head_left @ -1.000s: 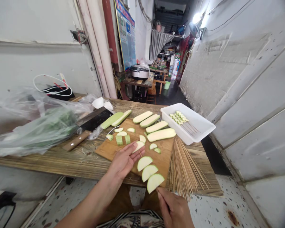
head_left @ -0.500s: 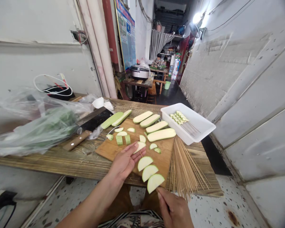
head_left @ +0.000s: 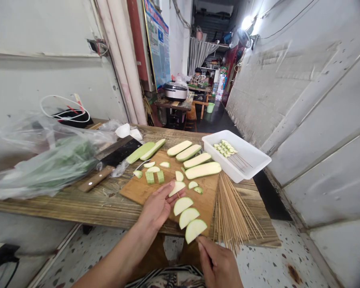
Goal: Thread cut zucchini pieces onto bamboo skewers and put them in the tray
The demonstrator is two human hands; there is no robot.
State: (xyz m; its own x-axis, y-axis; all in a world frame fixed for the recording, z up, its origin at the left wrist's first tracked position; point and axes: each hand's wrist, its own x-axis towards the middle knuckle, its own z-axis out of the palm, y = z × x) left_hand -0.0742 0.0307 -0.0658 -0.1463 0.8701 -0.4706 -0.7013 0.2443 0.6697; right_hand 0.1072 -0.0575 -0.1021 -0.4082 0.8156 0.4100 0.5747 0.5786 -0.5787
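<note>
My right hand (head_left: 218, 260) grips the lower end of a bamboo skewer, mostly hidden by what it carries. Three half-round zucchini slices (head_left: 189, 218) are threaded along it. At the skewer's far end, my left hand (head_left: 159, 204) pinches another zucchini slice (head_left: 177, 189) between thumb and fingers, against the tip. Beneath lies a wooden cutting board (head_left: 138, 190) with loose zucchini pieces (head_left: 155, 177) and several long zucchini halves (head_left: 203, 170). To the right, a fan of bare bamboo skewers (head_left: 232, 212) hangs over the table's front edge.
A white plastic tray (head_left: 258, 161) holding filled skewers (head_left: 226, 148) stands at the right. On the left lie a cleaver (head_left: 97, 178) and a clear plastic bag (head_left: 48, 160) of greens. Further back are an electric cooker (head_left: 175, 92) and a seated person (head_left: 197, 77).
Both hands keep nearly the same pose. The slice in my left hand has turned slightly and sits at the skewer's tip. The whole view has shifted a little.
</note>
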